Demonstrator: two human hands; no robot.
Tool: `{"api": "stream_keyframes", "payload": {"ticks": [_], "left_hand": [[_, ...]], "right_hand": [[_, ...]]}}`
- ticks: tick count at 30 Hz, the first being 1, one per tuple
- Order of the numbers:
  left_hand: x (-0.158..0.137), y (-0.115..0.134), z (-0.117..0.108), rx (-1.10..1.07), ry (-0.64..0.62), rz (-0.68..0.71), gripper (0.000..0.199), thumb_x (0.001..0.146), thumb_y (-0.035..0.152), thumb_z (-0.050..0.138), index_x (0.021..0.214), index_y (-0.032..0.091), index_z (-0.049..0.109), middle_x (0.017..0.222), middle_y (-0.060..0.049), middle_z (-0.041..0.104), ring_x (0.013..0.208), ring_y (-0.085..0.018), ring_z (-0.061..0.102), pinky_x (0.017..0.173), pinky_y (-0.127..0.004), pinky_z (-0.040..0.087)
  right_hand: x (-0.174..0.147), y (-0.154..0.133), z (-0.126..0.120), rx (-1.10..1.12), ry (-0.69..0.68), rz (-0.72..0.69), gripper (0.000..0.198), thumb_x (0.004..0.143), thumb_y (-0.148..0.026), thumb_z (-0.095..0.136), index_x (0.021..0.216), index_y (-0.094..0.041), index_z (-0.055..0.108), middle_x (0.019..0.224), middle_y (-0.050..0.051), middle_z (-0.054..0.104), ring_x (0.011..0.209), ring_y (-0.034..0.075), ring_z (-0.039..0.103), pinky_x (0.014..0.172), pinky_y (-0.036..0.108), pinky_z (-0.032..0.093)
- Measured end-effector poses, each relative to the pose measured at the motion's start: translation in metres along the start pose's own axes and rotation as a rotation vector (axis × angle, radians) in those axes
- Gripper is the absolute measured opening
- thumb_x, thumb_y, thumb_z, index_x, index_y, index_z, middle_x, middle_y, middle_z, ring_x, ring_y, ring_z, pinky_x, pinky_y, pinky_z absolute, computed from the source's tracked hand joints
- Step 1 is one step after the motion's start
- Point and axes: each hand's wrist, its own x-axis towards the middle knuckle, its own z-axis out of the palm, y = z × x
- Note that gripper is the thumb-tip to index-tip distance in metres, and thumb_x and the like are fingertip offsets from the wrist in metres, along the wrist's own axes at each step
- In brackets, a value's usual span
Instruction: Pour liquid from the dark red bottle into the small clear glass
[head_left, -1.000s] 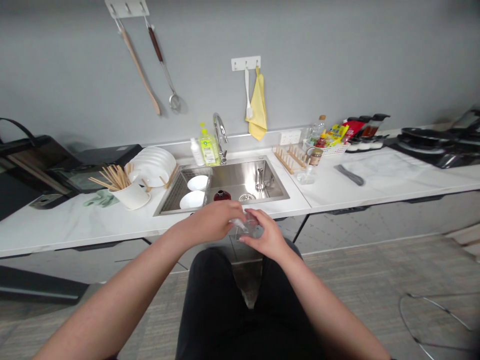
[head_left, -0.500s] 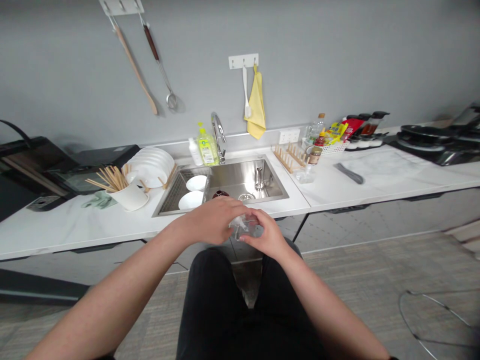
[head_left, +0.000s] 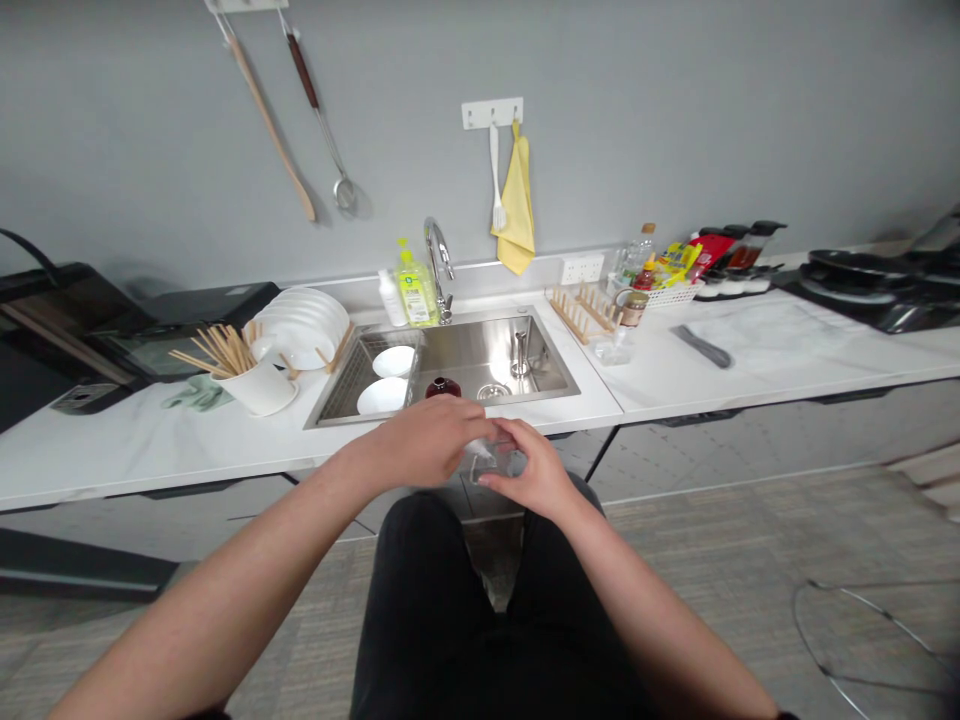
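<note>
In front of the sink's near edge, my two hands meet around a small clear container (head_left: 489, 463), which looks like glass or plastic. Something whitish shows inside it; I cannot make out what. My right hand (head_left: 537, 470) grips its right side, thumb below and fingers above. From the left, my left hand (head_left: 431, 440) curls over its top edge, and its fingertips are partly hidden. Just beyond my hands, a dark red round object (head_left: 443, 386) with an opening on top sits in the steel sink (head_left: 480, 350). Two white bowls (head_left: 384, 396) stand in the left basin part.
Behind the sink rise a faucet (head_left: 438, 262) and a green soap bottle (head_left: 415, 290). White plates (head_left: 300, 325) and a chopstick holder (head_left: 259, 388) stand left. To the right are a wooden rack (head_left: 574, 318), a jar (head_left: 632, 308), another clear container (head_left: 613, 350) and a grey cloth (head_left: 701, 346).
The view has tilted slightly, showing more of the dark red object in the sink. My hands stay around the clear container, with the left fingers shifted only slightly.
</note>
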Motion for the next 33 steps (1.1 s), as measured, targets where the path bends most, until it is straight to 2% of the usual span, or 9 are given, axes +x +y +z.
{"api": "stream_keyframes", "payload": {"ticks": [3, 7, 11, 14, 18, 21, 24, 28, 33], "left_hand": [[-0.001, 0.002, -0.001, -0.004, 0.035, 0.002, 0.048, 0.095, 0.028, 0.075, 0.143, 0.023, 0.068, 0.128, -0.012, 0.078, 0.12, -0.033, 0.072, 0.109, -0.051, 0.052], [0.0, 0.005, -0.004, 0.034, 0.019, -0.008, 0.024, 0.103, 0.029, 0.067, 0.124, 0.022, 0.075, 0.114, -0.01, 0.078, 0.113, -0.031, 0.072, 0.107, -0.05, 0.051], [0.001, 0.007, -0.007, -0.011, 0.029, 0.02, 0.043, 0.095, 0.028, 0.076, 0.137, 0.024, 0.072, 0.123, -0.01, 0.078, 0.12, -0.031, 0.07, 0.112, -0.051, 0.049], [-0.001, 0.006, -0.006, 0.027, 0.013, -0.012, 0.031, 0.098, 0.027, 0.073, 0.128, 0.024, 0.076, 0.114, -0.009, 0.078, 0.114, -0.031, 0.071, 0.109, -0.05, 0.05], [-0.001, 0.006, -0.002, 0.019, 0.011, -0.012, 0.043, 0.097, 0.032, 0.077, 0.139, 0.022, 0.071, 0.122, -0.011, 0.078, 0.117, -0.032, 0.071, 0.109, -0.05, 0.051], [0.001, 0.005, -0.001, 0.041, 0.017, -0.034, 0.031, 0.105, 0.041, 0.072, 0.125, 0.018, 0.076, 0.111, -0.013, 0.078, 0.112, -0.033, 0.072, 0.105, -0.05, 0.053], [0.003, 0.005, -0.001, 0.019, 0.002, 0.03, 0.017, 0.108, 0.032, 0.068, 0.114, 0.019, 0.078, 0.104, -0.012, 0.078, 0.112, -0.031, 0.071, 0.108, -0.049, 0.053], [0.004, 0.01, 0.0, -0.05, -0.006, 0.129, 0.016, 0.108, 0.024, 0.068, 0.119, 0.02, 0.078, 0.112, -0.012, 0.08, 0.118, -0.029, 0.072, 0.11, -0.046, 0.056], [-0.004, 0.015, -0.004, -0.089, -0.004, 0.138, 0.028, 0.109, 0.027, 0.068, 0.135, 0.023, 0.077, 0.126, -0.012, 0.081, 0.127, -0.031, 0.072, 0.117, -0.05, 0.056]], "right_hand": [[0.0, -0.003, -0.001, 0.022, -0.007, 0.002, 0.081, 0.078, -0.035, 0.102, 0.151, -0.029, 0.067, 0.134, 0.01, 0.075, 0.116, 0.03, 0.076, 0.099, 0.046, 0.068], [0.0, -0.007, -0.003, -0.006, -0.018, -0.006, 0.082, 0.078, -0.034, 0.102, 0.152, -0.029, 0.066, 0.135, 0.011, 0.075, 0.117, 0.03, 0.075, 0.099, 0.046, 0.068], [-0.002, -0.007, -0.005, 0.009, -0.011, -0.005, 0.08, 0.077, -0.035, 0.103, 0.149, -0.028, 0.067, 0.133, 0.01, 0.075, 0.116, 0.03, 0.076, 0.098, 0.046, 0.068], [-0.004, -0.005, -0.005, 0.004, -0.017, -0.007, 0.084, 0.079, -0.035, 0.102, 0.153, -0.029, 0.065, 0.136, 0.011, 0.074, 0.121, 0.031, 0.075, 0.099, 0.046, 0.068], [-0.006, -0.005, -0.005, 0.017, -0.025, 0.006, 0.083, 0.08, -0.037, 0.102, 0.154, -0.029, 0.065, 0.14, 0.012, 0.073, 0.122, 0.031, 0.075, 0.101, 0.047, 0.067], [-0.006, -0.007, -0.006, 0.016, -0.032, 0.006, 0.084, 0.08, -0.036, 0.102, 0.154, -0.03, 0.064, 0.141, 0.012, 0.073, 0.124, 0.031, 0.074, 0.102, 0.047, 0.066], [-0.007, -0.008, -0.008, 0.029, -0.033, -0.003, 0.084, 0.08, -0.036, 0.102, 0.155, -0.031, 0.064, 0.138, 0.011, 0.074, 0.123, 0.031, 0.074, 0.101, 0.047, 0.066], [-0.008, -0.001, -0.013, 0.159, -0.098, 0.029, 0.085, 0.079, -0.041, 0.104, 0.154, -0.031, 0.066, 0.142, 0.012, 0.073, 0.125, 0.032, 0.074, 0.102, 0.046, 0.066], [-0.012, 0.011, -0.017, 0.472, -0.272, 0.17, 0.092, 0.072, -0.046, 0.108, 0.152, -0.03, 0.065, 0.147, 0.011, 0.073, 0.125, 0.032, 0.077, 0.108, 0.049, 0.065]]}}
